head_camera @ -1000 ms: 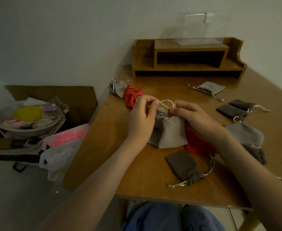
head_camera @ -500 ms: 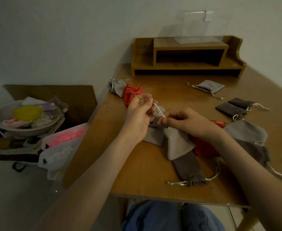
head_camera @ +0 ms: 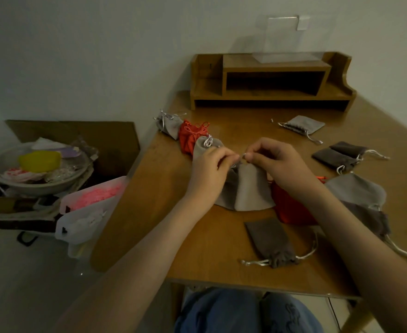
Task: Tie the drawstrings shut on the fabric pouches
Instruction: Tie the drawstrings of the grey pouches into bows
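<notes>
My left hand [head_camera: 212,164] and right hand [head_camera: 278,162] have closed in, pinching the drawstring [head_camera: 242,156] at frame centre, so the grey pouch [head_camera: 250,191] knot is likely forming.

Readable text: none anywhere in view.
Pouches [head_camera: 250,188]: plain grey, brown and red cloth, with no print or tag that can be read.
Shelf [head_camera: 277,66]: bare wood, no label.
Bowl [head_camera: 41,186] and tub [head_camera: 89,212] beside the desk: contents too dim and blurred for any lettering.
Jeans [head_camera: 245,313]: a faint dark pattern, not legible as words.
</notes>
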Motion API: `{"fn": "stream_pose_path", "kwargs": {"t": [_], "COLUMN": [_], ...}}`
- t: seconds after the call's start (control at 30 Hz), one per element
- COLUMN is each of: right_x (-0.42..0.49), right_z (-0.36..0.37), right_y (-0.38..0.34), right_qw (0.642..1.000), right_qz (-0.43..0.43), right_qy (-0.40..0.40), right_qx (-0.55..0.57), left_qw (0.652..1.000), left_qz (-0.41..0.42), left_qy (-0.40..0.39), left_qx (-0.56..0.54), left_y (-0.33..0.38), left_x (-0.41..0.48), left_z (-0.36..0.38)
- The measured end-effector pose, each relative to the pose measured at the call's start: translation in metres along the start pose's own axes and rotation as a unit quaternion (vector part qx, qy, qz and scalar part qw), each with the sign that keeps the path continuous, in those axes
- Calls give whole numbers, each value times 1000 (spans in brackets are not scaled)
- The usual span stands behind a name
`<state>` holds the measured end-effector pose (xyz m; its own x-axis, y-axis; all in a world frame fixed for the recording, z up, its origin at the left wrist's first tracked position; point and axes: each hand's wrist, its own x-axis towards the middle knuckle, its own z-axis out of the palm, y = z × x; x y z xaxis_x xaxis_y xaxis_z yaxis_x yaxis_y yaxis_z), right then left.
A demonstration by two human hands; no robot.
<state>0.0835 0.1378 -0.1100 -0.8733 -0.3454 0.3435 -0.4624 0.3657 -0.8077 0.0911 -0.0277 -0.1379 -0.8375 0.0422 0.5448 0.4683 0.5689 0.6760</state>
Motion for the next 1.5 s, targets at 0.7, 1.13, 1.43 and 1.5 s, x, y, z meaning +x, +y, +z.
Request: {"fn": "stream_pose_path", "kwargs": {"t": [0.7, 1.13, 1.43, 1.5], "right_x": [-1, 1, 1, 1], "right_z": [6, 13, 7, 8], "right_y": [-4, 3, 3, 4], "right_qw": [997, 998, 990, 990], "right_qz": [4, -16, -76, -80], "right_qy": [53, 58, 90, 72], "right_qx": [53, 15, 79, 96], "left_qw": [948, 995, 918, 909], "left_qz": [-169, -34, -171, -178], "left_qy": [-109, -26, -161, -175], "left_qx": [-247, -88, -318, -334], "left_y": [9, 8, 13, 14], "left_x": [0, -2, -3, -3], "left_z": [0, 3, 2, 2]}}
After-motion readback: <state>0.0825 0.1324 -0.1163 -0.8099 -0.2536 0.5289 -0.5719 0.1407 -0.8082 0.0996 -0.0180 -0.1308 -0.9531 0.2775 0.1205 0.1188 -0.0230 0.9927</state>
